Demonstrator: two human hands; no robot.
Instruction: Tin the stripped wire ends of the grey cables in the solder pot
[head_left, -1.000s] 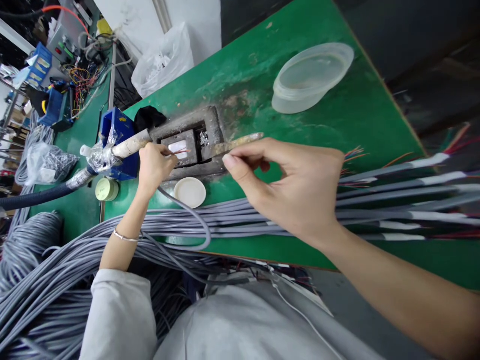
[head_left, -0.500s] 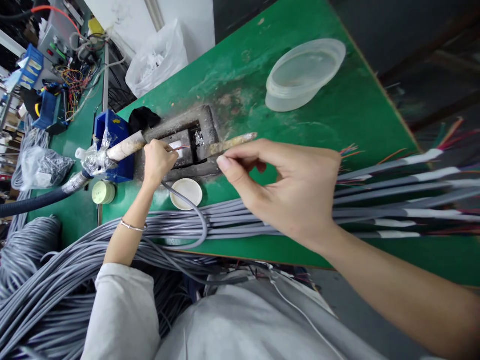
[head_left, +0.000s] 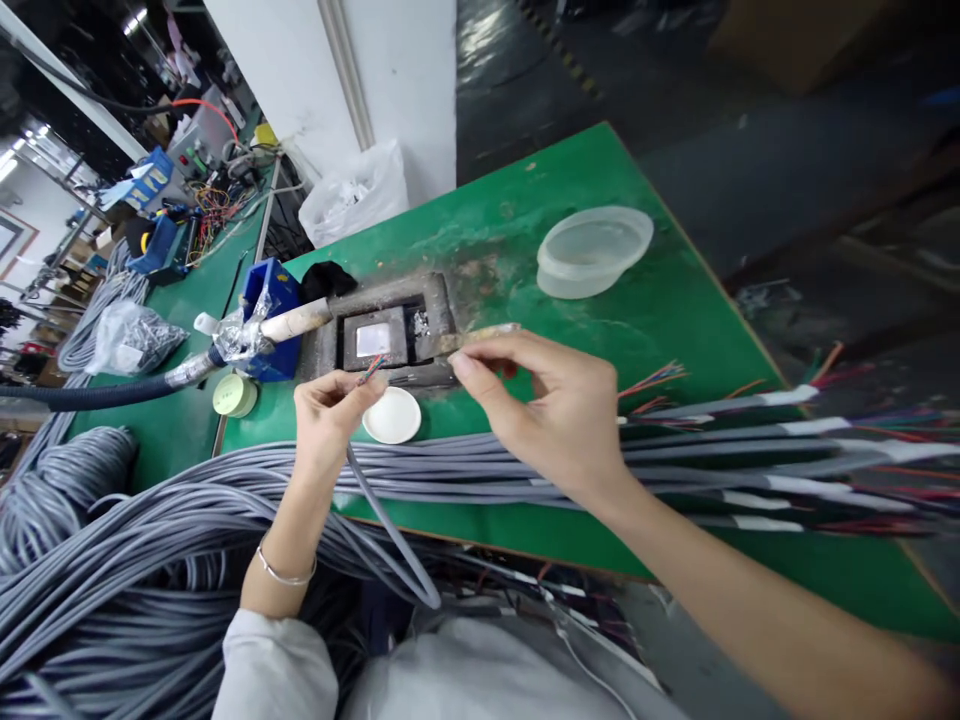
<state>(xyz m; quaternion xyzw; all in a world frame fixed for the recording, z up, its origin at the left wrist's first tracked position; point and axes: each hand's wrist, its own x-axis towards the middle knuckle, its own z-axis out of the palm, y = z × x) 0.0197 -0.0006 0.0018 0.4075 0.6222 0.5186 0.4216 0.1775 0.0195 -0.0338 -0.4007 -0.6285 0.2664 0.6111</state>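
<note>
My left hand [head_left: 326, 415] pinches the end of a grey cable [head_left: 390, 535], whose bared coloured wire tips [head_left: 373, 368] stick up just in front of the solder pot [head_left: 390, 335]. The pot is a grimy metal block with a shiny bath in its middle. My right hand [head_left: 551, 415] is closed on the near end of a crusted stick [head_left: 472, 337] that lies across the pot's right edge. The cable loops down from my left hand toward my lap.
A thick bundle of grey cables [head_left: 465, 465] crosses the green bench [head_left: 675, 320], with stripped coloured ends [head_left: 652, 385] at right. A white lid [head_left: 394, 415], a green tin [head_left: 234, 395], a blue bin [head_left: 274, 300], a hose [head_left: 112, 393] and a clear plastic bowl [head_left: 592, 250] stand around the pot.
My left hand has drawn the cable end back out of the pot toward me. The camera tilted up, so more of the floor and room shows. My right hand kept its grip on the stick.
</note>
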